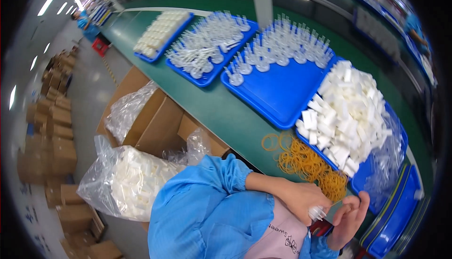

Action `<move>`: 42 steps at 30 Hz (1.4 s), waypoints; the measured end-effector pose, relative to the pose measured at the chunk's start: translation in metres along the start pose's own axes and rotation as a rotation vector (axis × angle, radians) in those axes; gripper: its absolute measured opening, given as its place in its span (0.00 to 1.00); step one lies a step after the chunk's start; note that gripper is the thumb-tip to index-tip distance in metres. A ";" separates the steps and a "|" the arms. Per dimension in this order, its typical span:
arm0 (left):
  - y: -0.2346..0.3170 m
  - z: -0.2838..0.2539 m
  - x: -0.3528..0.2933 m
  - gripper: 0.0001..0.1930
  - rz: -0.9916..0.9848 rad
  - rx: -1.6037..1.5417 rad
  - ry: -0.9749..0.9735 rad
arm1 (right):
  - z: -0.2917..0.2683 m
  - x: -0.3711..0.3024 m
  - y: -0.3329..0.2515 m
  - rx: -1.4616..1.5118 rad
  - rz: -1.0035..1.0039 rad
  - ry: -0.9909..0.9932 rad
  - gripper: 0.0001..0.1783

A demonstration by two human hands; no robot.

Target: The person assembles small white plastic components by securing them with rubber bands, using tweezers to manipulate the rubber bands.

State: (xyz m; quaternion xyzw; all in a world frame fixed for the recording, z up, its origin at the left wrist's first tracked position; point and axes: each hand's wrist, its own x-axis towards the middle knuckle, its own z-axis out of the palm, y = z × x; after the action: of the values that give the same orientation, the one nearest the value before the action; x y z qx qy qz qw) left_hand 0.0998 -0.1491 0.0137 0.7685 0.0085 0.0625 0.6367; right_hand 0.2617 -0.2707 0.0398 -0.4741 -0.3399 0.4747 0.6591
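Observation:
My left hand [305, 200] comes out of a blue sleeve and pinches a small clear plastic part [318, 212] close to my body. My right hand [347, 219] is right beside it, fingers curled toward the same part; whether it touches it is hard to tell. A heap of yellow rubber bands [306, 162] lies on the green table just above both hands. Past them, a blue tray [400, 136] carries a pile of white plastic blocks [346, 113].
More blue trays on the green table [221, 113]: one with upright clear parts [282, 89], one with loose clear parts [207, 47], one with white pieces [160, 33]. Left of me stand open cardboard boxes [155, 122] and a bag of white parts [127, 181]. Stacked cartons [52, 136] line the floor.

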 end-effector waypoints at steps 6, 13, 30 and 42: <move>-0.018 -0.006 0.009 0.18 0.086 0.048 0.105 | 0.068 0.003 -0.043 -1.086 -0.467 -0.725 0.21; -0.003 -0.015 -0.018 0.22 0.215 -0.899 0.145 | 0.057 -0.009 -0.040 -1.142 -0.439 -0.478 0.17; -0.009 -0.011 -0.023 0.30 0.273 0.115 0.704 | 0.028 0.012 0.035 0.310 0.187 -0.181 0.46; -0.015 -0.008 -0.015 0.44 0.124 -0.018 0.451 | 0.052 0.014 0.007 -0.889 -0.322 -0.223 0.26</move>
State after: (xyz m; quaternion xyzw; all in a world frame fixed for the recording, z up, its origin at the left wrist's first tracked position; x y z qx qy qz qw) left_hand 0.0850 -0.1399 -0.0007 0.7285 0.1025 0.2717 0.6205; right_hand 0.2180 -0.2407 0.0501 -0.5975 -0.6474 0.2234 0.4171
